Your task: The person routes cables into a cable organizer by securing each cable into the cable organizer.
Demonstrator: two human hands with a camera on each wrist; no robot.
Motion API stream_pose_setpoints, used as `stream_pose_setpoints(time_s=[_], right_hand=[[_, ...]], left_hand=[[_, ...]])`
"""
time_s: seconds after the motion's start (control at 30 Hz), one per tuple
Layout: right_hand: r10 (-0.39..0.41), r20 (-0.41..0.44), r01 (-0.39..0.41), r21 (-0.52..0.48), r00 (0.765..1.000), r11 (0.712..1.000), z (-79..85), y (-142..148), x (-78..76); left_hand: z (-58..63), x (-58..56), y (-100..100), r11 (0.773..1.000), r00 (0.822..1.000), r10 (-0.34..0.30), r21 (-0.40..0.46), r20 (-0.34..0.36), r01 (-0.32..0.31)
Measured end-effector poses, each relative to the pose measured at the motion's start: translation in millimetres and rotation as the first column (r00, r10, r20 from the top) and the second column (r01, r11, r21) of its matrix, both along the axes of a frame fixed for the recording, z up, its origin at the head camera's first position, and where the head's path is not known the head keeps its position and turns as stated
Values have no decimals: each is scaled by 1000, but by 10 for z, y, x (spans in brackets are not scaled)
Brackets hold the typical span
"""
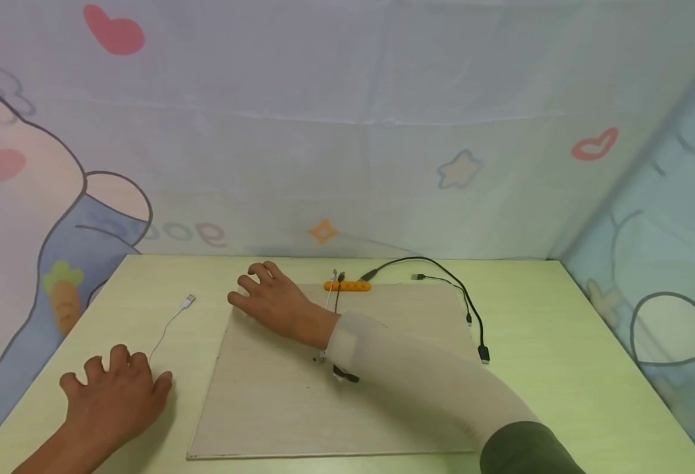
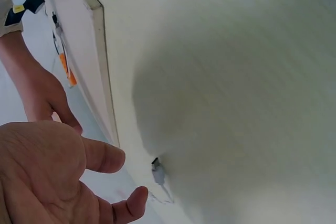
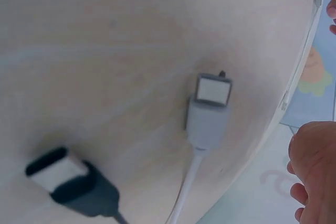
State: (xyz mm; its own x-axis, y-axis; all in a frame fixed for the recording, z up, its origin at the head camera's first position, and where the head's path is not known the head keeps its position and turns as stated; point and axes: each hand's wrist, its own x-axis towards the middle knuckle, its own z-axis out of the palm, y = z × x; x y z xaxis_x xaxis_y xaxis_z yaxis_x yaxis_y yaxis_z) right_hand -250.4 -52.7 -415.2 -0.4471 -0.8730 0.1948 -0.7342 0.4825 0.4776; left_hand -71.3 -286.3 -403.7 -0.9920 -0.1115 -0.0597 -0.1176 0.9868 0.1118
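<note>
Near the table's (image 1: 128, 309) left edge, a white cable plug (image 1: 188, 301) is lying between the left hand (image 1: 112, 398) and right hand (image 1: 276, 304), whose fingers are hanging apart. Grasping seems to be pending, probably calling for a pinch.

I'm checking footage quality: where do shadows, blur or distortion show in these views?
Head: soft shadow beside the left hand; left wrist: broad shadow across the table; right wrist: black plug looks soft, and the edge of the board bows, suggesting lens distortion.

Cables (image 1: 188, 301) lie on the board (image 1: 276, 415) and to its left and right.
</note>
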Motion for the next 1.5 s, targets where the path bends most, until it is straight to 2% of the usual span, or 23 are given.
stream_pose_setpoints(time_s=[0.17,0.47,0.7,0.87,1.07,1.33,1.5], right_hand=[[-2,-4,2,-12,1000,1000,-10,27,-6],[-5,-27,6,9,1000,1000,-42,45,-22],[-10,-30,11,25,999,1000,-43,57,-23],[-12,-25,13,37,1000,999,-50,52,-22],[-17,-2,17,57,1000,998,-52,7,4],[-7,-5,7,73,1000,997,-58,-39,46],[9,13,-10,70,1000,998,-69,-72,50]], left_hand=[[-39,-15,-63,1000,999,-6,-5,37,6],[-41,-61,-141,1000,992,-22,7,127,21],[-79,-95,-177,1000,988,-24,22,154,21],[-85,-60,-133,999,984,-33,35,177,27],[-52,32,-29,998,986,-60,27,156,57],[-64,69,51,997,974,-74,52,215,64],[-85,82,104,996,972,-85,39,217,79]])
